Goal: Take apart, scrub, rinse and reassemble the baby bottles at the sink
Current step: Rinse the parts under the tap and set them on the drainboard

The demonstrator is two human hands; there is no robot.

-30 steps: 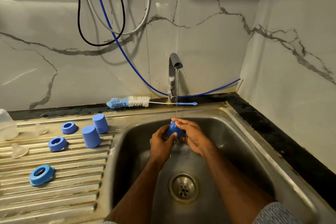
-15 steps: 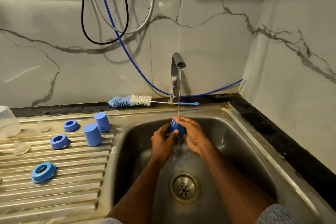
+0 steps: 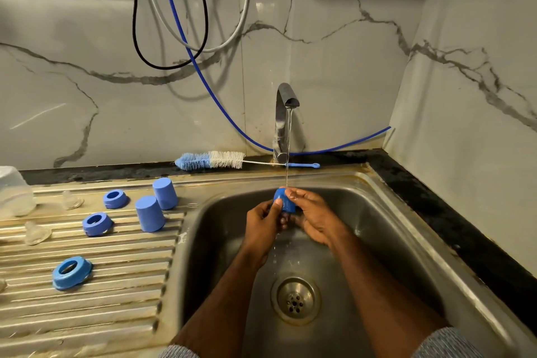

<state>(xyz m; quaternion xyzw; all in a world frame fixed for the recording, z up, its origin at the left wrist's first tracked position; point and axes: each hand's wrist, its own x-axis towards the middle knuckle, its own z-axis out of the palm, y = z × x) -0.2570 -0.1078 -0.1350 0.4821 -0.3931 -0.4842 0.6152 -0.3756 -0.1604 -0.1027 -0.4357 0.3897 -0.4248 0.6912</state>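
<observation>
We hold a blue cap (image 3: 284,203) under the tap (image 3: 286,113), left hand (image 3: 261,224) and right hand (image 3: 315,218) fingers curled round it, over the sink (image 3: 406,229).

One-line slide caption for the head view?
Both hands, left and right, hold a blue bottle cap under the running tap.

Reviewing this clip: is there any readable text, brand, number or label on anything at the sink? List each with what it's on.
None readable. The blue cap held by both hands, the caps and rings on the drainboard, the clear bottle, the brush and the tap show no legible markings.
</observation>
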